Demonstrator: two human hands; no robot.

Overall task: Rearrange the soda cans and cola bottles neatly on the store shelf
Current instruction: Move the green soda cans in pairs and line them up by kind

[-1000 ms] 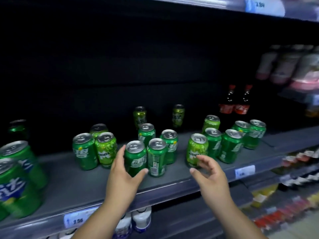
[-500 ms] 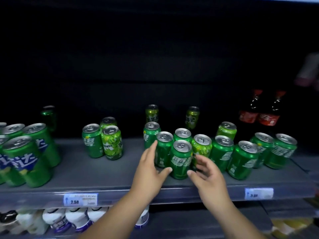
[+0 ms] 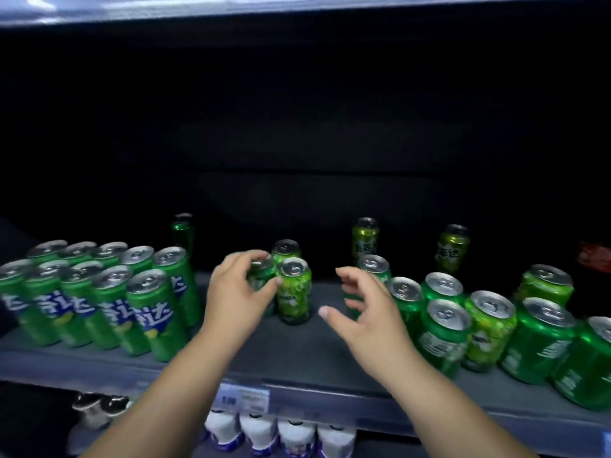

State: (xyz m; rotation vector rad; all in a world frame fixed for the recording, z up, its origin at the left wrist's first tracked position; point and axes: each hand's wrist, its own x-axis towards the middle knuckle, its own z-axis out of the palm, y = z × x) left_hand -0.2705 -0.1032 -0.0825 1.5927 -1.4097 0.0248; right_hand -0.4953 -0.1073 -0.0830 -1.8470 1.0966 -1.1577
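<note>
My left hand (image 3: 236, 292) is closed around a dark green soda can (image 3: 261, 275), fingers over its top, in a small group with a light green can (image 3: 294, 292) and one more can (image 3: 286, 248) behind. My right hand (image 3: 370, 315) hovers open with fingers spread, just left of a loose cluster of green cans (image 3: 443, 335) on the right. Two rows of tall green cans (image 3: 109, 309) stand packed on the left. A cola bottle's red label (image 3: 595, 256) shows at the right edge; the rest of the bottle is lost in the dark.
The grey shelf (image 3: 297, 345) carries single cans at the back (image 3: 365, 239) (image 3: 454, 247) (image 3: 183, 229). A price tag (image 3: 243, 396) sits on its front edge. White bottles (image 3: 261, 431) fill the shelf below. Another shelf (image 3: 297, 4) hangs overhead.
My view has swung left. My left hand moved from the middle cluster to the small group and closed on the dark green can. My right hand came along, still open.
</note>
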